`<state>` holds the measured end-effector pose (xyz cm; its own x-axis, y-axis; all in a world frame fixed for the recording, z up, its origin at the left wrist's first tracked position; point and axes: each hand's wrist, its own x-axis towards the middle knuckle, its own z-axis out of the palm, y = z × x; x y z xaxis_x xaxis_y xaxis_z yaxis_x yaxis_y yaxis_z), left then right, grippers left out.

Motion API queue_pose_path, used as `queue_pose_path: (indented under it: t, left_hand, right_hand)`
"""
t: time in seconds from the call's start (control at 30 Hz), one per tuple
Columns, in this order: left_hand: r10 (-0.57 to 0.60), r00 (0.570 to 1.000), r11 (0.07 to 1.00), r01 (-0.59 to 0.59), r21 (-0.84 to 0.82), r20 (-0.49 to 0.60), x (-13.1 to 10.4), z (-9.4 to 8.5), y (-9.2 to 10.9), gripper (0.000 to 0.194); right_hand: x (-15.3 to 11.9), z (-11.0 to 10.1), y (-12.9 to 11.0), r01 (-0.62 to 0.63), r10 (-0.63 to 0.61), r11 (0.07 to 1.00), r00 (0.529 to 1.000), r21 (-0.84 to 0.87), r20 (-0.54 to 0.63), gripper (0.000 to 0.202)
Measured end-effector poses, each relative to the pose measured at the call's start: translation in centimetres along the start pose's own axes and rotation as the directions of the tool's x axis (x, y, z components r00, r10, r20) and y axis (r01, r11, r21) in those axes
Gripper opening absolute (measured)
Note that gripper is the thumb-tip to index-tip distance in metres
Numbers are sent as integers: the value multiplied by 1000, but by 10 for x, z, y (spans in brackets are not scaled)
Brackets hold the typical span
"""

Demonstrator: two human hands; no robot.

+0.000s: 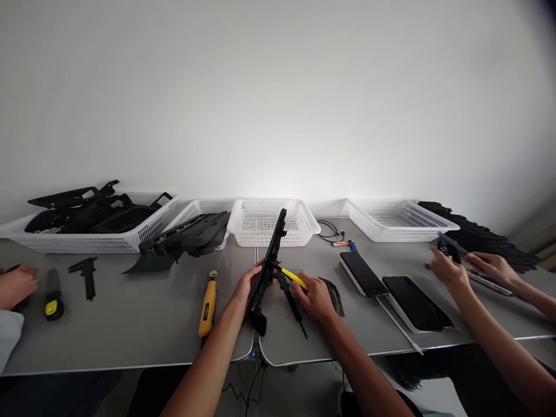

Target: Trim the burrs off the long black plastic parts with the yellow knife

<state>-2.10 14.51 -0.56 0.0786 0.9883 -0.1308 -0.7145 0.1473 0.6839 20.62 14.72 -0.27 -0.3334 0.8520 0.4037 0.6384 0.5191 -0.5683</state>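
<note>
At far left, a co-worker's hand (18, 288) is beside a black-and-yellow handled tool (54, 307). Behind, a white perforated plastic basket (99, 242) holds loosely heaped black moulded pieces (99, 219); further black plastic pieces (197, 231) overlap a second such basket. A yellow cylindrical power tool (208, 310) lies near the left forearm.

At centre, the left hand (245, 286) is closed around a long, narrow black plastic part (263, 277), raised above the grey table (143, 330) and tilted. The right hand (317, 299) grips a slim yellow-handled tool (296, 280), its dark tip at the part's side; actual contact cannot be confirmed. Work on this part is judged under way, not complete. Whether the other pieces are finished or pending cannot be determined.

At right, another co-worker's hands (450, 271) handle a dark piece near stacked black strips (486, 234).
</note>
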Motion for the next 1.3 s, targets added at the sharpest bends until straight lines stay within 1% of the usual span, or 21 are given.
queue_pose_path:
  t: [0.17, 0.37, 0.63, 0.87, 1.07, 1.3]
  left_hand:
    - [1, 1000, 1000, -1, 23, 17, -2, 5, 2, 43]
    - [-18, 998, 997, 14, 71, 54, 2, 3, 1, 46]
    - [-44, 993, 988, 26, 151, 113, 6, 1, 1, 48]
    - [-46, 990, 989, 26, 149, 132, 5, 4, 3, 46]
    - [-51, 992, 987, 32, 160, 119, 6, 6, 4, 50]
    - [-18, 993, 981, -5, 192, 121, 8, -2, 0, 46]
  right_hand:
    - [0, -2, -1, -9, 9, 1000, 1000, 7, 16, 40]
    - [0, -6, -2, -7, 6, 999, 1000, 40, 22, 39]
    - [0, -6, 0, -21, 22, 993, 1000, 114, -2, 41]
    - [1, -7, 2, -21, 22, 993, 1000, 113, -6, 46]
    - [1, -8, 3, -17, 18, 993, 1000, 116, -7, 47]
    - [2, -6, 2, -4, 5, 990, 1000, 138, -4, 45]
